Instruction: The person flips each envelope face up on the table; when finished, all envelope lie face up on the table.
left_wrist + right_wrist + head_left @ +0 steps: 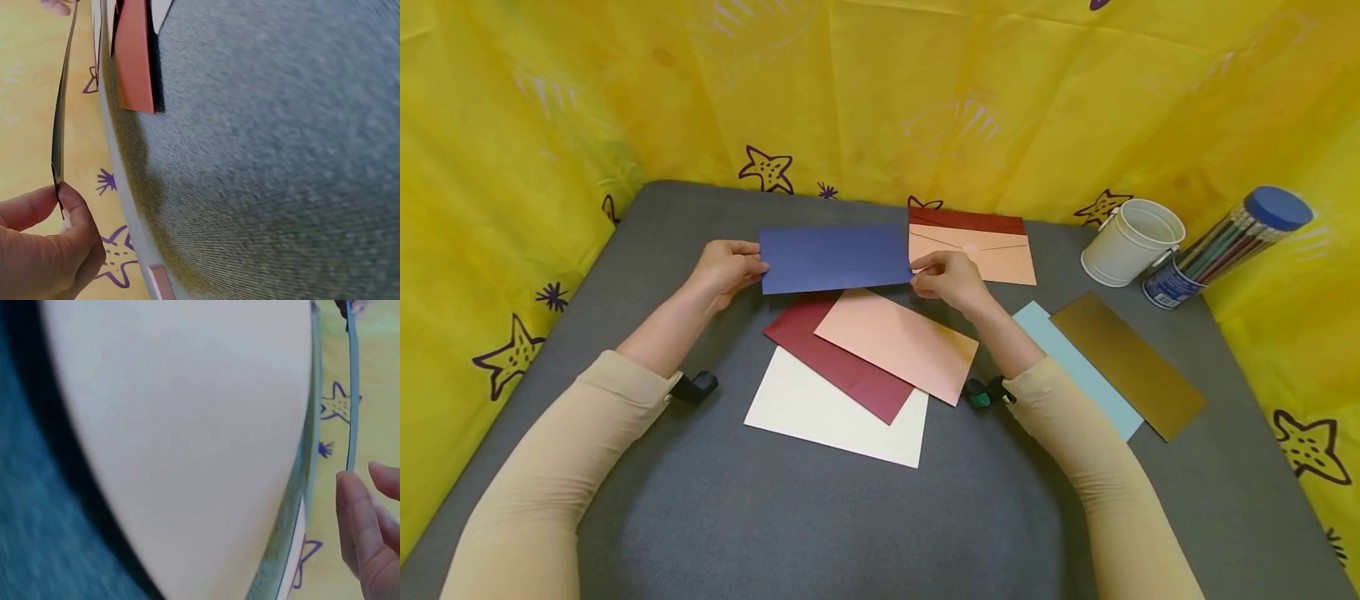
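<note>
A dark blue envelope (835, 260) is held up by its two short ends over the back half of the table. My left hand (727, 268) pinches its left end between thumb and fingers; the left wrist view shows that grip (59, 237) with the envelope edge-on. At the other end, my right hand (949, 279) holds the lower right corner. Below it on the table lie a peach envelope (898, 342), a dark red one (850, 362) and a white one (835, 417), overlapping in a loose pile.
Behind my right hand, a peach envelope with its flap showing (992, 260) overlaps a dark red one (962, 218). Light blue (1078, 367) and gold-brown (1127, 362) envelopes lie at right. A white pail (1123, 250) stands by a tilted pencil tub (1172, 283). Yellow cloth (850, 100) surrounds the table.
</note>
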`<state>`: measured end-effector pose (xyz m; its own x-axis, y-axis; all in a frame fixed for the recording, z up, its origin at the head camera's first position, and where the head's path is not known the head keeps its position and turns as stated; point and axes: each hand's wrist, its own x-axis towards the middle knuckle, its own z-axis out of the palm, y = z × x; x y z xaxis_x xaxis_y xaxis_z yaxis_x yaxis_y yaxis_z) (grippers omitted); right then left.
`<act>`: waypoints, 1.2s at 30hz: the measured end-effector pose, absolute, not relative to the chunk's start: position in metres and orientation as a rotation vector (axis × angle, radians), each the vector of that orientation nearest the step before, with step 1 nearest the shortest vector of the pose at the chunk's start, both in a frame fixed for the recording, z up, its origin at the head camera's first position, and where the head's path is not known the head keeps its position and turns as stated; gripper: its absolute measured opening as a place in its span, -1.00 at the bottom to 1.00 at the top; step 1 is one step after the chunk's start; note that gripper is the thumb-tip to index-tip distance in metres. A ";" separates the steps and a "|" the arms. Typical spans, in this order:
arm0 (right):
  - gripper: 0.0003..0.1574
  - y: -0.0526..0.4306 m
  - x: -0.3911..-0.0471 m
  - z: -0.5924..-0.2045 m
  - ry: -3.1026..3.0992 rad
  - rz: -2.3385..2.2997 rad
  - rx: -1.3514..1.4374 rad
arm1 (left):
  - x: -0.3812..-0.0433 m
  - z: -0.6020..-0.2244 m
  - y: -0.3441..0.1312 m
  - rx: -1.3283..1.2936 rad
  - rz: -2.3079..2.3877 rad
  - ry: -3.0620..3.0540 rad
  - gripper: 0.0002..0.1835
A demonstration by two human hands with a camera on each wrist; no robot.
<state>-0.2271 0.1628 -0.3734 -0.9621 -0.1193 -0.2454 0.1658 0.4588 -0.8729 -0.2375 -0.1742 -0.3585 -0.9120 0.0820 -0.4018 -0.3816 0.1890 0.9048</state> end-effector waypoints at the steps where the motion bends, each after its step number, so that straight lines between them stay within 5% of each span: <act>1: -0.57 0.164 -0.228 -0.373 2.438 -1.530 0.052 | -0.237 -0.357 -0.173 -0.281 1.778 2.111 -0.33; 17: -0.49 0.202 -0.236 -0.359 2.341 -1.717 0.118 | -0.242 -0.343 -0.138 -0.191 1.834 2.139 -0.38; 27: -0.76 0.240 -0.235 -0.349 2.171 -1.936 0.151 | -0.248 -0.337 -0.103 -0.105 1.964 2.116 -0.53; 36: -0.81 0.273 -0.227 -0.345 2.050 -2.062 0.203 | -0.249 -0.336 -0.071 -0.061 2.024 2.042 -0.69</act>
